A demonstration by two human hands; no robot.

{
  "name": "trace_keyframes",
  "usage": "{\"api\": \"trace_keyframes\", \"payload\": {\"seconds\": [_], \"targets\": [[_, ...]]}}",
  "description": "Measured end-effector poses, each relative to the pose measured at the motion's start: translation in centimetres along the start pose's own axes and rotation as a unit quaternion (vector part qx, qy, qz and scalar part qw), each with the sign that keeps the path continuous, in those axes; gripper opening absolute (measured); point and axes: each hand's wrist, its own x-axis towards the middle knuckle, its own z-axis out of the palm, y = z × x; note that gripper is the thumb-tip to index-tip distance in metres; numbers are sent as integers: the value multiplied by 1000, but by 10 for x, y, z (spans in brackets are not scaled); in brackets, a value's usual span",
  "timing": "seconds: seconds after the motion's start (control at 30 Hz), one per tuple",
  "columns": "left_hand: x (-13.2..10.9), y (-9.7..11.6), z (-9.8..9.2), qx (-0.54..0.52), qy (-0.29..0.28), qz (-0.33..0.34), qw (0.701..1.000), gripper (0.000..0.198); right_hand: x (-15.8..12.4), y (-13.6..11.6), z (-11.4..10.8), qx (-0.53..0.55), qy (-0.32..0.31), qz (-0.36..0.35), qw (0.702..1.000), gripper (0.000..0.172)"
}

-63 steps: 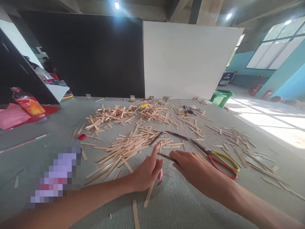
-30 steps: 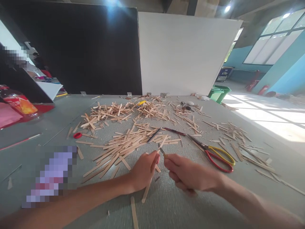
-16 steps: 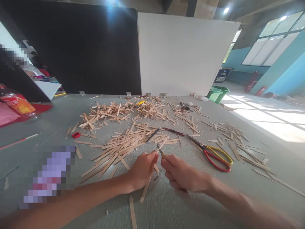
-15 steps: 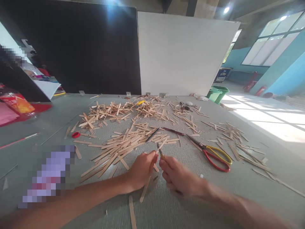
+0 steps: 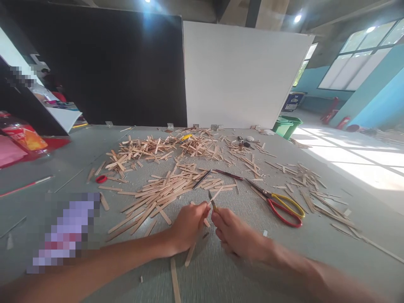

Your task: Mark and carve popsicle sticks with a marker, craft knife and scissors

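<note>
My left hand is closed on a flat wooden craft stick that runs from under the hand toward me. My right hand sits right beside it, fingers pinched round a thin pencil-like tool with a yellowish shaft and dark tip pointing away from me. The two hands almost touch over the grey table. A large heap of loose wooden sticks lies just beyond the left hand.
Red-and-yellow scissors lie to the right of my hands. More stick piles spread across the back and right. A red ring and a bottle are at the left. Black and white boards stand behind.
My left index finger, raised before, has folded down onto the stick. My right hand has drawn in toward the left hand and tilted the tool's tip upward.
</note>
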Motion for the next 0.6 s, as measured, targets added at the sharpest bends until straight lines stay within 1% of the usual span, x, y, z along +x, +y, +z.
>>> {"api": "trace_keyframes", "payload": {"seconds": [0.1, 0.17, 0.2, 0.27, 0.3, 0.33, 0.4, 0.47, 0.6], "targets": [[-2, -2, 1, 2, -9, 15, 1000, 28, -8, -15, -15, -26, -27, 61, 997, 29], [-2, -3, 1, 1, -19, 26, 999, 23, -13, -25, -26, -53, -106, 128, 985, 28], [-2, -3, 1, 1, -22, 27, 999, 23, -14, -28, -28, -54, -107, 139, 983, 27], [-2, -2, 1, 0, -19, 22, 1000, 24, -13, -25, -24, -27, -44, 123, 991, 22], [-2, -1, 1, 0, -16, 17, 1000, 25, -11, -22, -19, -13, -8, 96, 995, 23], [-1, -1, 1, 0, -13, 13, 1000, 27, -9, -18, -14, -3, 9, 77, 997, 25], [-1, 0, 0, -2, -11, 7, 1000, 29, -6, -12, -5, 7, 8, 64, 998, 27], [-2, 0, -1, -3, -11, 5, 1000, 29, -6, -9, 0, 12, -1, 66, 998, 27], [-2, -1, 0, 0, -11, 5, 1000, 31, -6, -7, 6, 27, 26, 44, 998, 27]]}}
